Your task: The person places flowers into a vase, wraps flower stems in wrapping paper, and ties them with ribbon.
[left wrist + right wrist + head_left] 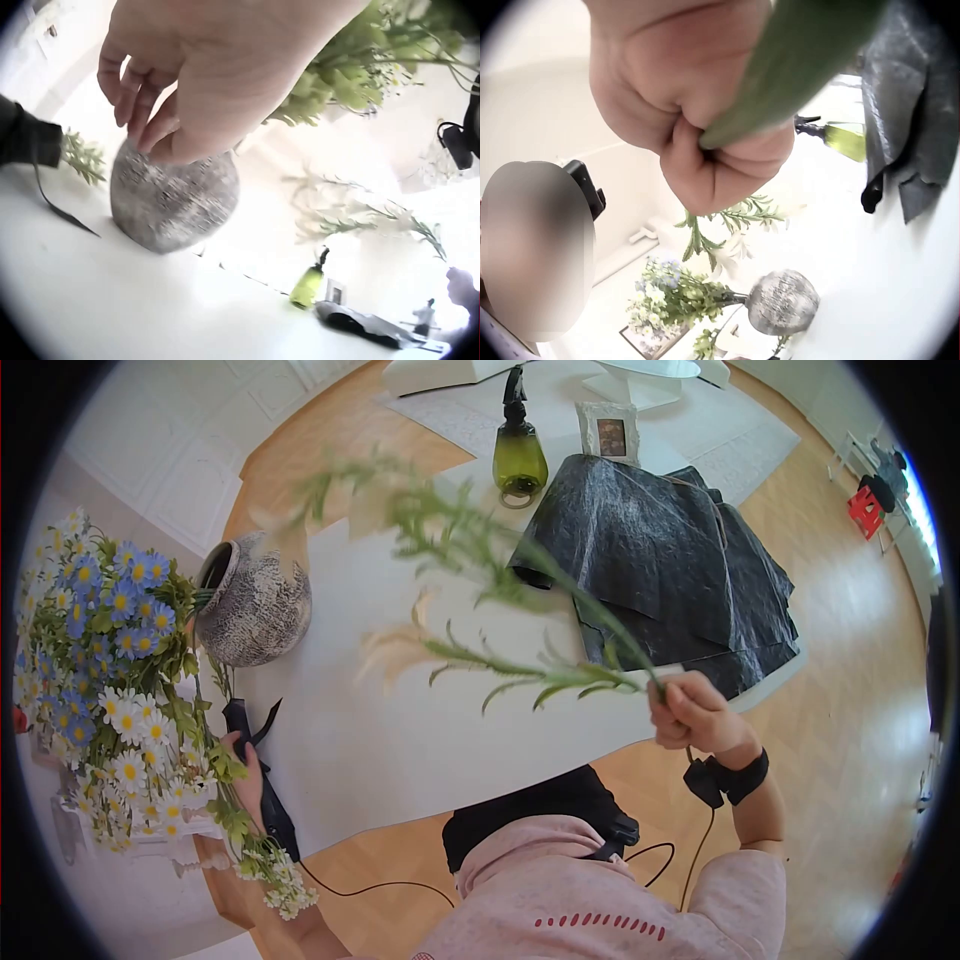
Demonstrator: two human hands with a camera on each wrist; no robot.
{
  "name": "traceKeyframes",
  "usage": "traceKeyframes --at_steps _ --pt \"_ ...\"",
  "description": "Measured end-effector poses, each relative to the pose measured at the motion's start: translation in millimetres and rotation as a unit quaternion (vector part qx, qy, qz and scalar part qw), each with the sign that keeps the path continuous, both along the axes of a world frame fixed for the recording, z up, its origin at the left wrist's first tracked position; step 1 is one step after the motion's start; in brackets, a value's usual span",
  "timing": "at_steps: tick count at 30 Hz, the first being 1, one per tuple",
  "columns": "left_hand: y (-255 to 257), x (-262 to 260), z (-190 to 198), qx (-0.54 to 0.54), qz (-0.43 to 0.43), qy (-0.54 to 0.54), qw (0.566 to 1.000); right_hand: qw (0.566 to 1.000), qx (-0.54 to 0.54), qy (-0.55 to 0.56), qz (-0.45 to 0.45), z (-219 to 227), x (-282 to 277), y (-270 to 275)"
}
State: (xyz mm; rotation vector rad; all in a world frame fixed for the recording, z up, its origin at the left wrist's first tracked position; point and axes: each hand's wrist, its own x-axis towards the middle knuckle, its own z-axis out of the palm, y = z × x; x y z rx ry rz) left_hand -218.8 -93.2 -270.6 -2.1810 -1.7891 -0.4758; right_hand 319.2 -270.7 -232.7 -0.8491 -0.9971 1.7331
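Note:
My right hand (700, 712) grips the green stem (608, 622) of a long leafy flower branch with pale blooms, held out over the table. The branch is blurred in the head view; its thick stem (802, 67) crosses close in front of the right wrist view. My left hand (247, 785) is at the table's left side, partly hidden by flowers. The left wrist view shows its fingers loosely bent, with nothing visible between them, overlapping the mottled grey vase (176, 199). This vase (262, 605) holds blue and white daisies (120, 600). Beside the left hand is a dark thing with a strap (265, 732).
A green spray bottle (520, 458) and a white picture frame (608, 435) stand at the back of the white table (400, 750). Crumpled black sheeting (670, 565) covers its right part. A cable (380, 887) runs past the person's clothing. A red stool (864, 512) stands far right.

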Motion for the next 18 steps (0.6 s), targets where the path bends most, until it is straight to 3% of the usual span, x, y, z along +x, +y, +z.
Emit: traceKeyframes --at_steps 3,6,7,8,10,12,18 --pt "-10.5 59.8 4.9 -0.101 -0.048 -0.197 0.974 0.998 0.043 0.010 -0.040 18.6 9.7 7.3" --pt "-21.5 165.8 5.6 -0.242 -0.179 -0.353 0.886 0.987 0.130 -0.017 -0.098 36.0 12.7 19.5" --pt "-18.9 189.1 1.6 -0.266 -0.225 -0.363 0.864 0.976 0.165 -0.028 -0.141 39.3 10.2 23.1" --pt "-13.7 212.0 0.0 -0.276 -0.255 -0.318 0.871 0.961 0.201 -0.039 -0.184 41.6 9.8 26.4" --pt "3.8 259.6 -13.2 -0.192 -0.312 -0.256 0.895 0.951 0.239 -0.054 -0.189 44.3 10.7 30.6" --pt "27.3 301.6 -35.1 -0.116 -0.336 -0.225 0.907 0.922 0.283 -0.070 -0.253 50.0 5.9 32.6" --pt "38.4 402.3 -34.7 -0.109 -0.296 -0.187 0.930 0.897 0.307 -0.086 -0.305 54.5 11.6 25.3"
